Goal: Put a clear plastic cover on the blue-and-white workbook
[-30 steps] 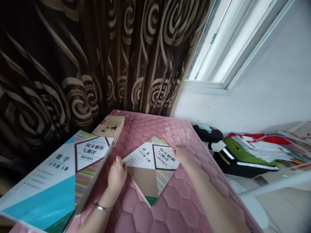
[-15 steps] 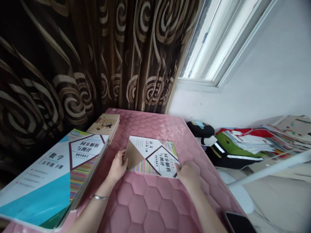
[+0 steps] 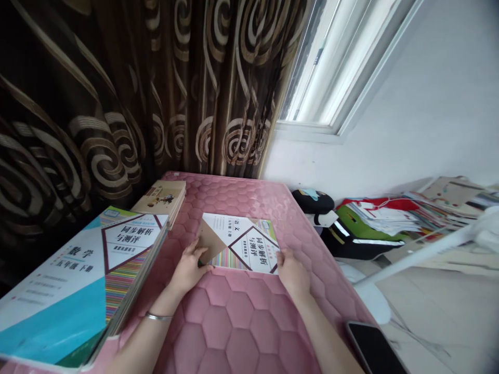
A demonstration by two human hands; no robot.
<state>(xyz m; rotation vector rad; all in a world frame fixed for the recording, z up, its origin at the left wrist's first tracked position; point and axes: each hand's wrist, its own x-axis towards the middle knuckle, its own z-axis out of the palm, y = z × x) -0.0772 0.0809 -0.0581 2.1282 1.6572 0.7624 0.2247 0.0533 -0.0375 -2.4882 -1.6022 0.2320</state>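
Head view: workbook (image 3: 241, 243) is lying flat on the pink quilted pad (image 3: 249, 322), near its middle, with the cover text turned sideways to the wearer; left hand (image 3: 189, 270) is resting at the workbook's near left corner, thumb lying on the cover, fingers loosely together and curled toward the edge; whether they are reaching under the book cannot be told; a thin bracelet (image 3: 158, 316) is sitting on that wrist; right hand (image 3: 292, 272) is resting at the near right corner, fingers held together and bent over the edge, fingertips touching the cover; a firm pinch cannot be confirmed.

Book stack (image 3: 74, 291) is lying at the pad's left edge, well apart from the workbook, with a similar blue-and-white cover on top; a smaller book (image 3: 161, 197) is lying just behind that stack, near the curtain (image 3: 117, 88); phone (image 3: 372, 348) is lying screen-dark at the pad's near right corner; a paper pile (image 3: 393, 218) is sitting on a lower surface to the right, below the window (image 3: 331, 67).
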